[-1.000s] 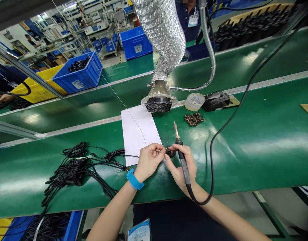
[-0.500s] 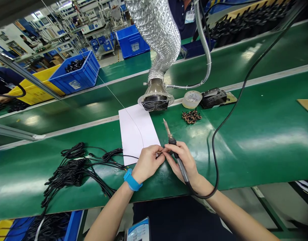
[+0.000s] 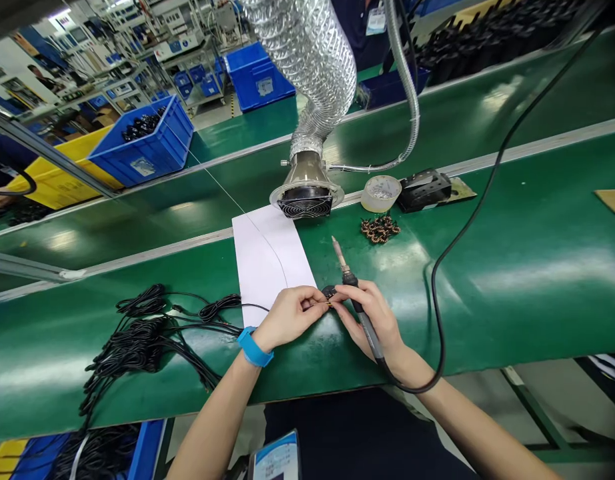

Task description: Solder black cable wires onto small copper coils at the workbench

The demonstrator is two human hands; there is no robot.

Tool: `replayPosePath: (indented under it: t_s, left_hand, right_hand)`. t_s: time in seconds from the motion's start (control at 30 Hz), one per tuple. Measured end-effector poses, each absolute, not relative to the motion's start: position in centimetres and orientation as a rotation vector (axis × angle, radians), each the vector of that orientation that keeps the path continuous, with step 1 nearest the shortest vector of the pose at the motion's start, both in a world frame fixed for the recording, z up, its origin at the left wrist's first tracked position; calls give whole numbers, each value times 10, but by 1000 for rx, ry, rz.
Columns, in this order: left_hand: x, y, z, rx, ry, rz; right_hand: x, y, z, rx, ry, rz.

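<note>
My left hand (image 3: 293, 313), with a blue wristband (image 3: 255, 347), pinches a thin wire end (image 3: 329, 304); a black cable (image 3: 255, 306) runs under that hand from the left. My right hand (image 3: 380, 323) holds a soldering iron (image 3: 369, 331), its tip pointing up and away, clear of the wire. Thumb and forefinger of this hand meet the wire at the left fingertips. A small dark part (image 3: 329, 291) shows just behind the fingers; its kind is unclear. White paper (image 3: 267, 267) lies beyond my left hand, with a thin strand (image 3: 261, 233) hanging across it.
Black cable bundles (image 3: 132, 347) lie at left on the green bench (image 3: 512, 320). A fume extractor hood (image 3: 307, 180) hangs ahead. Near it are a tape roll (image 3: 381, 194), small copper-coloured parts (image 3: 380, 229) and a black holder (image 3: 425, 190). The iron's cord (image 3: 440, 307) loops at right.
My fingertips have parted slightly, showing more of the wire and the dark part. The iron has shifted a little right with my right hand. The view has shifted slightly.
</note>
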State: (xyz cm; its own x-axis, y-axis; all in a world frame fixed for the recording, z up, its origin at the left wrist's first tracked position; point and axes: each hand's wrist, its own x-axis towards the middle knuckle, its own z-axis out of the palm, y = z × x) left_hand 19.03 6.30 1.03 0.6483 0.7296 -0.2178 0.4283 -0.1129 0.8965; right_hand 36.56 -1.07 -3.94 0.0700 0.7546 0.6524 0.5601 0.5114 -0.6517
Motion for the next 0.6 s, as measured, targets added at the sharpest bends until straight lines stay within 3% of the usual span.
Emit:
replayPosePath:
  t_s: [0.6]
  left_hand:
    - [204, 72, -5, 1134, 988, 499]
  right_hand:
    - [363, -6, -73, -1154, -1710, 83]
